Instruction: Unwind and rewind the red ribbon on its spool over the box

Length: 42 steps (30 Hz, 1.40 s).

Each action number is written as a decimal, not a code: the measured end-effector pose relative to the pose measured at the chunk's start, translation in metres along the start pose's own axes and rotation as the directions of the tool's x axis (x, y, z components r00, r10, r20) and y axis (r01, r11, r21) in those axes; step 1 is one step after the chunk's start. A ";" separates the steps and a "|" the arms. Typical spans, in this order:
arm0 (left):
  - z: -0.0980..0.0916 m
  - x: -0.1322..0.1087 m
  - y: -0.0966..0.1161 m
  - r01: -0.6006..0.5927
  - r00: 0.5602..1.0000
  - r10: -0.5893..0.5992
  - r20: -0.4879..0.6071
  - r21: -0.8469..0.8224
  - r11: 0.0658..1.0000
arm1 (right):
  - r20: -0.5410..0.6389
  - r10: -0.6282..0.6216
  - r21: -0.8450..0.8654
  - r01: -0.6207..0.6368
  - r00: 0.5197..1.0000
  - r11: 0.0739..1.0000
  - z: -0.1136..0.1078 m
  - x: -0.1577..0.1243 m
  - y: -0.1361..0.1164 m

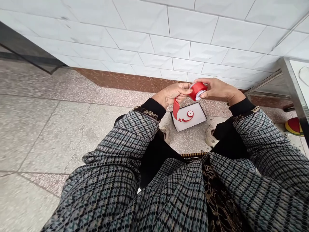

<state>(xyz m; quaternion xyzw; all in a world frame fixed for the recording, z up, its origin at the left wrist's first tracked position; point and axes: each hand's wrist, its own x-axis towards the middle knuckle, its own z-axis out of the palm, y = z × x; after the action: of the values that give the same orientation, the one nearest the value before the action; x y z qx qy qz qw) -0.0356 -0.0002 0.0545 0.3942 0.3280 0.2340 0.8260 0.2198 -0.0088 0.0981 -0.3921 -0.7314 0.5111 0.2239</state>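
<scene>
Between my two hands, above the floor, is a spool of red ribbon (198, 90) with white rims, tilted so one end shows. My right hand (217, 88) grips its right side, fingers over the top and thumb at the lower rim. My left hand (175, 92) is closed at the spool's left side, thumb pressed on the red ribbon. A loose ribbon tail (176, 110) hangs below my left hand. Under it is a shallow white box lid (183, 128) with dark edges. A small red roll with a white core (190, 114) appears over the lid.
A white tiled wall (154, 45) with a brown skirting stands in front. A metal-framed table (289, 83) is at the right, with a red, yellow and green ball-like object (293, 126) beneath it. My shoes (211, 137) flank the lid. A dark panel (29, 48) stands at left.
</scene>
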 end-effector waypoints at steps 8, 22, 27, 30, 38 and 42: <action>0.011 -0.004 -0.005 -0.148 0.973 0.130 -0.188 -0.086 0.985 | -0.203 0.028 -0.117 -0.053 0.979 0.992 -0.017 0.003 0.019; 0.013 -0.018 0.001 -0.233 0.962 0.222 -0.160 -0.054 0.971 | -0.322 0.066 -0.007 -0.072 0.944 0.997 -0.035 0.008 0.046; 0.009 -0.014 -0.001 -0.218 0.966 0.199 -0.165 -0.106 0.970 | -0.328 0.056 0.028 -0.050 0.943 0.998 -0.033 0.008 0.043; 0.007 -0.012 -0.003 -0.205 0.967 0.189 -0.169 -0.084 0.975 | -0.302 0.037 0.129 0.003 0.953 0.992 -0.028 0.006 0.037; 0.013 -0.008 -0.007 -0.246 0.958 0.226 -0.177 -0.097 0.964 | -0.210 0.092 0.398 -0.001 0.973 0.917 -0.014 0.007 0.031; 0.018 -0.006 -0.008 -0.252 0.956 0.233 -0.181 -0.091 0.963 | -0.189 0.099 0.512 0.012 0.977 0.859 -0.010 0.009 0.032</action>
<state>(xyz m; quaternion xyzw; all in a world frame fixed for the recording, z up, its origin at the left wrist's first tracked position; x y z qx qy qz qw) -0.0251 -0.0173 0.0589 0.3627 0.3321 0.3843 0.7813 0.2331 0.0096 0.0716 -0.3866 -0.5332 0.6474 0.3835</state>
